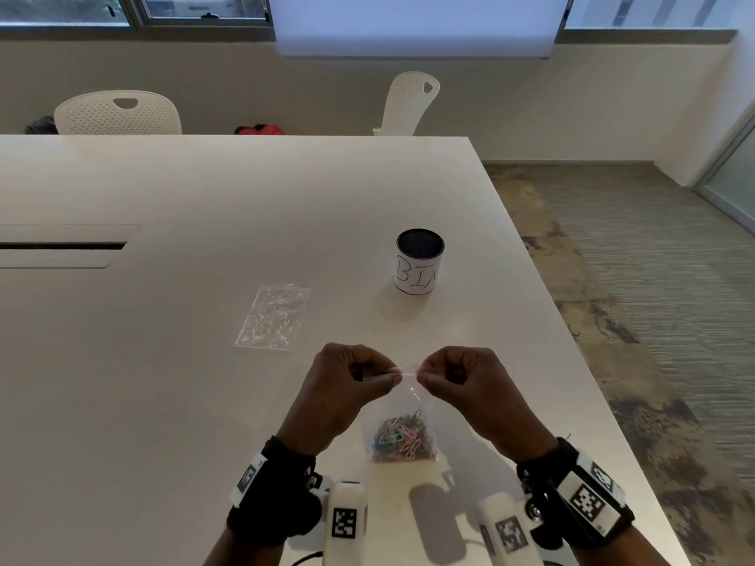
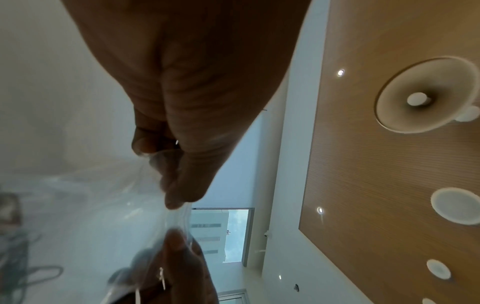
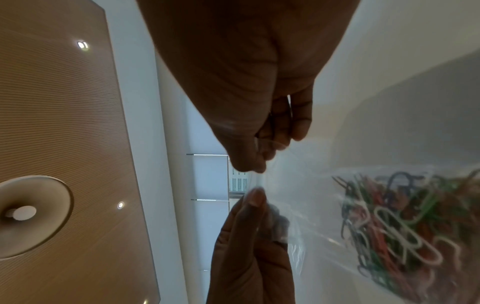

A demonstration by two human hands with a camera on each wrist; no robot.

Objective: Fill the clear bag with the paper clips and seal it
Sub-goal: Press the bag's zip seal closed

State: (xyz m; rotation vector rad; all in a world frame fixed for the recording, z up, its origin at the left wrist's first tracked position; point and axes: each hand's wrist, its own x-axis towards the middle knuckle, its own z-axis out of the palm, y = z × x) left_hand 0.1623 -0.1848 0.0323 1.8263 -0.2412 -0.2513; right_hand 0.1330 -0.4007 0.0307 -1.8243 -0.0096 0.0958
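Clear bag [image 1: 402, 418] of paper clips [image 1: 402, 439], held up at lower centre above the worktop [image 1: 163, 189].

The top strip is pinched by the left hand [image 1: 347, 386] and the right hand [image 1: 465, 386], close together. Whether the seal is fully pressed cannot be told; an unclosed stretch could spill clips. The worktop's right edge is near; open room is left toward the spare bag [image 1: 273, 316] and labelled cup [image 1: 419, 261].
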